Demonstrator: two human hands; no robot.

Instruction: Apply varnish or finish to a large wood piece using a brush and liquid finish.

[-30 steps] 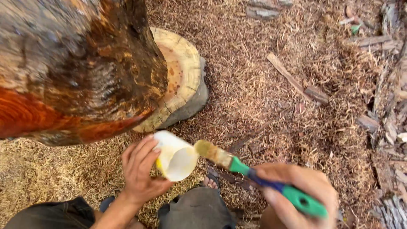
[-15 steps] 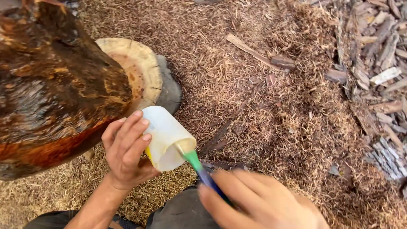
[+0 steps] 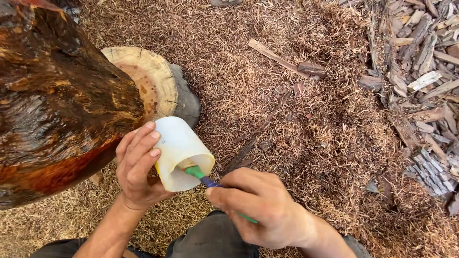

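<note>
My left hand (image 3: 136, 167) grips a white plastic cup (image 3: 179, 150), tilted so its open mouth faces my right hand. My right hand (image 3: 260, 208) holds a paintbrush with a green and blue handle (image 3: 201, 177); its bristle end is inside the cup and hidden. A large dark, glossy piece of carved wood (image 3: 57, 105) fills the left of the view, just left of the cup.
A pale cut log round (image 3: 148, 79) lies behind the cup beneath the dark wood. Sawdust and wood shavings (image 3: 296, 143) cover the ground. Bark chips and wood scraps (image 3: 420, 81) pile at the right. My knees in dark trousers (image 3: 210, 241) are at the bottom edge.
The brush, earlier outside the cup's mouth, has gone into the cup. My right hand moved left towards it. The view shifted, putting the cup higher in view.
</note>
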